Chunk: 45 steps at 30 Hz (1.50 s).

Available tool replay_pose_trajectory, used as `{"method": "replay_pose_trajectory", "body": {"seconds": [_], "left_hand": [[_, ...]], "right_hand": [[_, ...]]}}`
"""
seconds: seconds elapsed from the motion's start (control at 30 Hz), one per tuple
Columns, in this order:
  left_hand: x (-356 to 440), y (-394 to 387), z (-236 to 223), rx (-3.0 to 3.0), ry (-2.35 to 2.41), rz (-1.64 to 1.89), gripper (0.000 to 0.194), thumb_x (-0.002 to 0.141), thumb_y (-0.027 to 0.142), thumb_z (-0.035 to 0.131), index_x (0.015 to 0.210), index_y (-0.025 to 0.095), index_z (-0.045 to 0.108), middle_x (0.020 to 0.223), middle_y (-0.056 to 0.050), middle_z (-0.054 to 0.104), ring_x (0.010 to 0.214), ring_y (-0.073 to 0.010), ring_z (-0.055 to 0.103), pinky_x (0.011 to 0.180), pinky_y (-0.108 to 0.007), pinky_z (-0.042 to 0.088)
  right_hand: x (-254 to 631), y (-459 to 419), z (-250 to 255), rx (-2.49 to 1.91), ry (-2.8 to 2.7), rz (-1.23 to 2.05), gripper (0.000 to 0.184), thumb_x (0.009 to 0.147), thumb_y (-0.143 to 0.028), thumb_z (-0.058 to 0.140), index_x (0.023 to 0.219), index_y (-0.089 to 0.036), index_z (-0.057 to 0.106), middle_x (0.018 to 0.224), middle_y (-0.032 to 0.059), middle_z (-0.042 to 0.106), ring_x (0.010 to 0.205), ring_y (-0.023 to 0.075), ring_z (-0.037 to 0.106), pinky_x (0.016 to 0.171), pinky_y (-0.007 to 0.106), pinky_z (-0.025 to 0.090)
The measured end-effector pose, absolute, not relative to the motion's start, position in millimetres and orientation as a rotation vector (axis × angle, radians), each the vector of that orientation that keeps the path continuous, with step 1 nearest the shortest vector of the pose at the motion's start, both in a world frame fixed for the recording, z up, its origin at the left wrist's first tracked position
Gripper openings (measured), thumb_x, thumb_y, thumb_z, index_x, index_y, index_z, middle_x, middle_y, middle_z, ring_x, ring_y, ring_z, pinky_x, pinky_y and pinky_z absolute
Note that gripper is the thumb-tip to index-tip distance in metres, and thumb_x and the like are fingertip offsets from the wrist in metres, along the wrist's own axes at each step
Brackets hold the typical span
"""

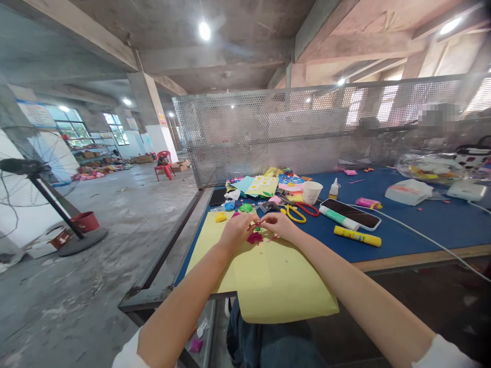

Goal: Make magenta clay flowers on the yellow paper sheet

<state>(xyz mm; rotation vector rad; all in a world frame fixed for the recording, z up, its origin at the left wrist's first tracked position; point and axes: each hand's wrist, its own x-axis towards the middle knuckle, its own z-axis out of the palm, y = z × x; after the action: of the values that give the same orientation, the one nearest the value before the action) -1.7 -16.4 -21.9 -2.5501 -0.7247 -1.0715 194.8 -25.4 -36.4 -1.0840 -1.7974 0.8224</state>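
Observation:
My left hand [238, 230] and my right hand [280, 225] meet over a yellow sheet [276, 278] that overhangs the table's front edge. Both hands have their fingertips pinched together around something small, perhaps a pinkish bit, too small to make out. Just below the fingertips lies a heap of magenta pieces [254, 237], with smaller scraps scattered to its right. Beyond my left hand sits a yellow lump [220, 217]. A green lump [246, 208] and a blue lump [229, 205] rest behind the hands.
Yellow-handled scissors [295, 213], red-handled scissors [308, 208], a white cup [312, 192], a small bottle [333, 189], a phone [355, 213] and a yellow glue stick [357, 236] lie rightward on the blue table [406, 232]. A perforated metal screen [245, 138] stands behind. A white cable crosses the right side.

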Motion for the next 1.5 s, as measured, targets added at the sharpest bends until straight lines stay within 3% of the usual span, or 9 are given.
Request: {"method": "replay_pose_trajectory", "body": {"seconds": [0.13, 0.37, 0.67, 1.03, 1.13, 1.27, 1.5], "left_hand": [[-1.5, -16.5, -21.4, -2.547, -0.696, -1.04, 0.007, 0.089, 0.027, 0.062, 0.087, 0.021, 0.059, 0.077, -0.002, 0.067, 0.076, -0.0176, 0.066, 0.068, -0.028, 0.05], [0.3, -17.1, -21.6, -2.542, -0.67, -0.983, 0.009, 0.091, 0.027, 0.059, 0.095, 0.02, 0.058, 0.089, -0.003, 0.069, 0.081, -0.0172, 0.066, 0.069, -0.027, 0.05], [0.0, -19.5, -19.8, -2.528, -0.679, -0.944, 0.015, 0.094, 0.03, 0.052, 0.084, 0.019, 0.058, 0.077, -0.004, 0.065, 0.075, -0.0187, 0.064, 0.066, -0.03, 0.05], [0.0, -19.6, -19.4, -2.519, -0.695, -1.007, 0.007, 0.092, 0.02, 0.052, 0.093, 0.021, 0.06, 0.088, -0.004, 0.069, 0.084, -0.0176, 0.065, 0.071, -0.029, 0.05], [-1.4, -19.4, -19.1, -2.481, -0.752, -1.038, 0.007, 0.093, 0.025, 0.054, 0.091, 0.021, 0.06, 0.086, -0.004, 0.069, 0.081, -0.0179, 0.065, 0.069, -0.028, 0.048], [-3.1, -18.2, -19.1, -2.442, -0.827, -1.045, 0.023, 0.092, 0.039, 0.055, 0.081, 0.02, 0.059, 0.075, -0.003, 0.067, 0.071, -0.0182, 0.062, 0.062, -0.028, 0.045], [-2.1, -16.8, -19.8, -2.445, -0.866, -1.029, 0.02, 0.095, 0.033, 0.052, 0.084, 0.02, 0.063, 0.08, -0.003, 0.069, 0.075, -0.0168, 0.063, 0.062, -0.027, 0.044]], "right_hand": [[194.9, -26.2, -37.5, -1.108, -1.821, 0.81, 0.028, 0.075, -0.04, 0.063, 0.084, -0.015, 0.073, 0.069, 0.0027, 0.065, 0.054, 0.0114, 0.053, 0.048, 0.022, 0.043], [194.3, -29.6, -37.5, -1.13, -1.855, 0.834, 0.02, 0.076, -0.032, 0.061, 0.08, -0.016, 0.073, 0.066, 0.002, 0.066, 0.056, 0.0118, 0.056, 0.052, 0.022, 0.046], [194.0, -28.9, -35.8, -1.091, -1.792, 0.945, 0.03, 0.075, -0.044, 0.064, 0.083, -0.017, 0.07, 0.07, 0.0021, 0.066, 0.049, 0.0106, 0.055, 0.046, 0.022, 0.049], [194.8, -28.5, -34.7, -1.101, -1.786, 0.87, 0.03, 0.077, -0.04, 0.06, 0.09, -0.016, 0.074, 0.069, 0.0025, 0.065, 0.052, 0.0103, 0.05, 0.043, 0.02, 0.041], [194.8, -25.9, -36.5, -1.078, -1.793, 0.83, 0.032, 0.078, -0.042, 0.059, 0.088, -0.015, 0.074, 0.064, 0.0018, 0.063, 0.051, 0.0106, 0.049, 0.044, 0.021, 0.038], [195.0, -22.6, -37.8, -1.046, -1.79, 0.785, 0.033, 0.077, -0.043, 0.059, 0.086, -0.014, 0.072, 0.062, 0.0018, 0.061, 0.054, 0.0117, 0.049, 0.047, 0.022, 0.036], [195.0, -24.2, -36.1, -1.025, -1.759, 0.768, 0.033, 0.078, -0.042, 0.056, 0.091, -0.014, 0.07, 0.061, 0.0003, 0.058, 0.049, 0.0096, 0.042, 0.047, 0.023, 0.033]]}}
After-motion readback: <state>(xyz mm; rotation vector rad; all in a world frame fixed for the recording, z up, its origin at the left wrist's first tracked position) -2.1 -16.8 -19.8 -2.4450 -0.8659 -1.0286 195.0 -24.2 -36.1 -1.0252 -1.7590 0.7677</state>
